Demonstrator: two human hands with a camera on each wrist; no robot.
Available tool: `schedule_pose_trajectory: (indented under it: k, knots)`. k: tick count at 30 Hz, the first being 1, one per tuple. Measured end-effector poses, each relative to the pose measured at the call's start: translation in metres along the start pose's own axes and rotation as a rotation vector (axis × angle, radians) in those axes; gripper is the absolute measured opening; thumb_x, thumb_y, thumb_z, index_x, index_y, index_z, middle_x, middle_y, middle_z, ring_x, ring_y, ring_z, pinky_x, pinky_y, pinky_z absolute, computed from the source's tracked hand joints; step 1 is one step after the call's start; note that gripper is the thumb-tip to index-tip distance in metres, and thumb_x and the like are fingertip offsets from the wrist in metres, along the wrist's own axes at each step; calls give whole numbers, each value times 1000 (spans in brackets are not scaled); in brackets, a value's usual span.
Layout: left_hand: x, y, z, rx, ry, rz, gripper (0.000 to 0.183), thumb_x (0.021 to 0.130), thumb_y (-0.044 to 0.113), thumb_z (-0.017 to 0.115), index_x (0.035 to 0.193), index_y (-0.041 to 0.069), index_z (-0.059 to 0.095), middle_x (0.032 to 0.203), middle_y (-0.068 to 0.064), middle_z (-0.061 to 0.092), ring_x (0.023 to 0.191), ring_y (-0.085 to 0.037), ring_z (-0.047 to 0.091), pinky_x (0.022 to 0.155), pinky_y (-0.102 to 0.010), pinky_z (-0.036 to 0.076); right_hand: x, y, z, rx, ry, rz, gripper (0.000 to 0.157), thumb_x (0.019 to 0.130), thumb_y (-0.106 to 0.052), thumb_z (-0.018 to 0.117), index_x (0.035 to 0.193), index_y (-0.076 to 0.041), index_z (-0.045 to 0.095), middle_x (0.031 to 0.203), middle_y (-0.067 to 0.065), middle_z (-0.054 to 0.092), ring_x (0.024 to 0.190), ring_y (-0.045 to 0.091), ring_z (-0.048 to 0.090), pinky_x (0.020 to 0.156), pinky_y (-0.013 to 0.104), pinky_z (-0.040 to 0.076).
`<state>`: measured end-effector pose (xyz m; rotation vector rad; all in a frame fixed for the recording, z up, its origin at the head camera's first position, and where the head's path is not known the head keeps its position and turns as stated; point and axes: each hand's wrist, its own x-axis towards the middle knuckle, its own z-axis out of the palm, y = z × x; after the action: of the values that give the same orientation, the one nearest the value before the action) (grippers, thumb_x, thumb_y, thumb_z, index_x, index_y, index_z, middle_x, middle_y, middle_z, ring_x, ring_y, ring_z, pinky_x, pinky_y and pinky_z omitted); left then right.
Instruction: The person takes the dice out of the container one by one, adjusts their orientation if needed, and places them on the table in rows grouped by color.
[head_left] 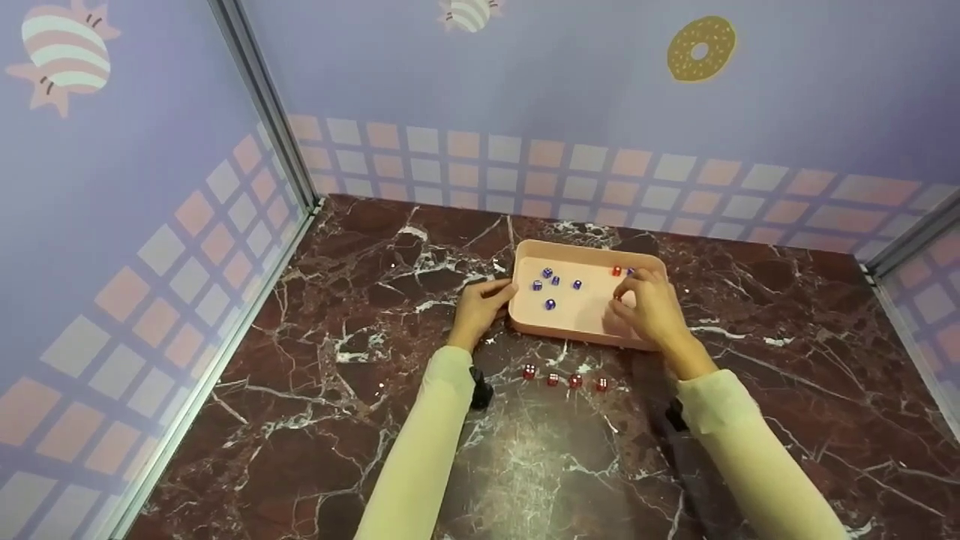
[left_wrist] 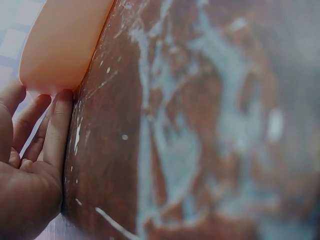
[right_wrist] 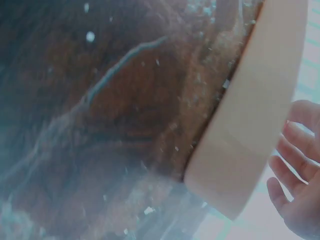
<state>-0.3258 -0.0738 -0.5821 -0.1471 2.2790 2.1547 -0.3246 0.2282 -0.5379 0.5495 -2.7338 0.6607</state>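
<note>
Pale sleeves [head_left: 416,450] were closest to the head camera, reaching in from the near side of a peachy tray [head_left: 562,333] on a marbled table [head_left: 300,450]. Left hand [head_left: 478,309] was at the tray's left end, thumb and fingertips pinching its edge. Right hand [head_left: 651,306] was over the tray's right half, pinching a little red die [head_left: 617,298]; couldn't tell if that die touched the tray floor. Five blue dice [head_left: 556,281] sat toward the tray's left side, plus a second red die [head_left: 616,271] and a lone blue die [head_left: 631,271] near its far right corner, the blue one partly hidden by the hand. Four more red dice [head_left: 575,381] were in a loose row just in front of the tray.

Funny thing, only the head cam got the dice properly. Left wrist cam caught the tray's outside wall and the lower fingers right down by the table, which the head view hid. Right wrist cam had fingers fanned slightly apart beyond the tray wall, with just a red speck by one fingertip.
</note>
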Motion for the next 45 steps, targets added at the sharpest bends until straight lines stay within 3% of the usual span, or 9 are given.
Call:
schedule_pose_trajectory:
  k: [6,11,16,22,26,33,39,45]
  knots:
    - [-1,-4,-2,-5,14,4,32,101,19,77,127,2,77,115,-16,79,87,-17,77,75,-25,65,-12,-8,-13,15,23,-73,12,84,-9,82,86,0,76,98,19,69,99,46,63,85,62,51]
    - [-2,-5,-2,-1,27,15,32,100,20,77,126,1,78,112,-15,79,79,-11,73,70,-22,62,-28,-16,-25,2,-5,-97,11,85,-9,84,86,-1,76,93,17,70,95,44,64,85,63,50]
    - [-3,-5,-1,6,36,20,31,100,19,77,125,1,78,114,-15,79,81,-11,74,72,-22,63,-44,-25,-34,15,-97,-101,9,85,-7,84,86,-2,76,93,14,68,92,37,62,85,55,54]
    - [-1,-2,0,9,36,13,29,100,18,77,124,2,79,117,-17,78,92,-19,77,78,-25,65,-60,-25,-40,24,-225,-91,9,87,-9,85,88,-6,76,91,7,66,78,23,63,70,43,55]
    - [1,-2,2,17,37,11,30,100,19,77,125,3,78,118,-16,78,92,-18,77,78,-25,65,-69,-20,-39,74,-296,-76,11,86,-8,86,88,-7,76,89,5,66,75,19,64,69,38,55]
    - [3,1,3,43,39,12,30,100,21,78,125,5,79,118,-14,78,91,-17,77,78,-26,65,-81,-21,-35,67,-410,-118,11,85,-12,87,87,-9,76,87,2,66,75,17,60,67,36,52]
    - [5,3,3,-8,32,13,30,100,17,77,125,1,78,119,-19,77,100,-27,78,83,-29,66,-83,-25,-29,48,-427,-142,13,84,-12,87,86,-10,74,88,0,63,73,12,54,63,34,49]
    - [1,-1,3,6,29,-1,31,100,19,78,126,3,78,118,-16,78,93,-19,78,80,-27,65,-89,-22,-22,32,-447,-125,14,85,-13,87,84,-11,73,89,-2,59,73,10,52,63,30,48]
